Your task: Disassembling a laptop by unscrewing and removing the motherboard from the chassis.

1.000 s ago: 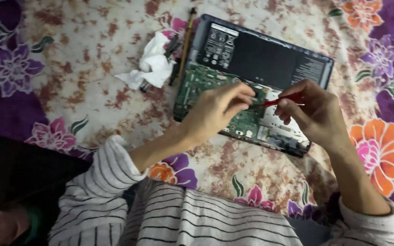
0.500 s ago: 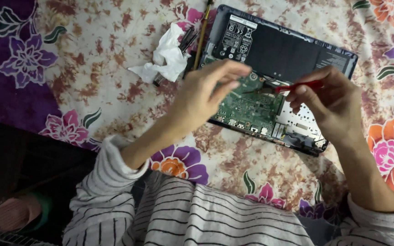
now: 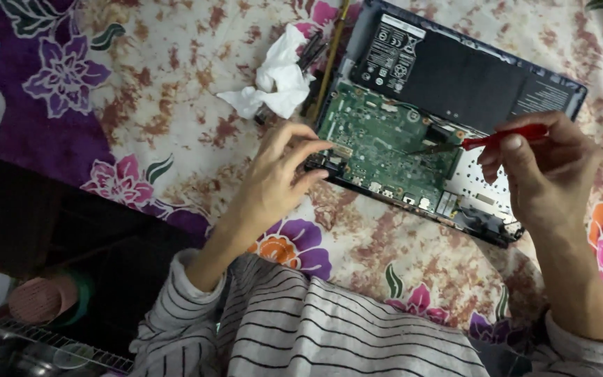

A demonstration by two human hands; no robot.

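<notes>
Change since earlier frame: left hand [image 3: 277,178] has withdrawn from the middle of the green circuit board [image 3: 385,150] to its near-left corner; the screwdriver's red handle sits a little farther right.
Left hand: fingers loosely curled and spread, clamped on nothing; fingertips [image 3: 322,148] touch the board's left edge at the laptop frame.
Right hand: right hand [image 3: 542,167] is closed around the red-handled screwdriver [image 3: 486,142], thumb and forefinger pinching the handle.
Screwdriver tip: dark shaft points left, its tip resting on the board's upper right area, between the two hands.
Opened laptop [image 3: 448,119]: lies bottom-up between and beyond the hands; black battery [image 3: 469,77] on the far side of the board.
Beyond left hand: crumpled white tissue [image 3: 273,84] and a thin wooden stick [image 3: 329,63], apart from the fingers.
Support surface: floral cloth [image 3: 176,105] under everything.
</notes>
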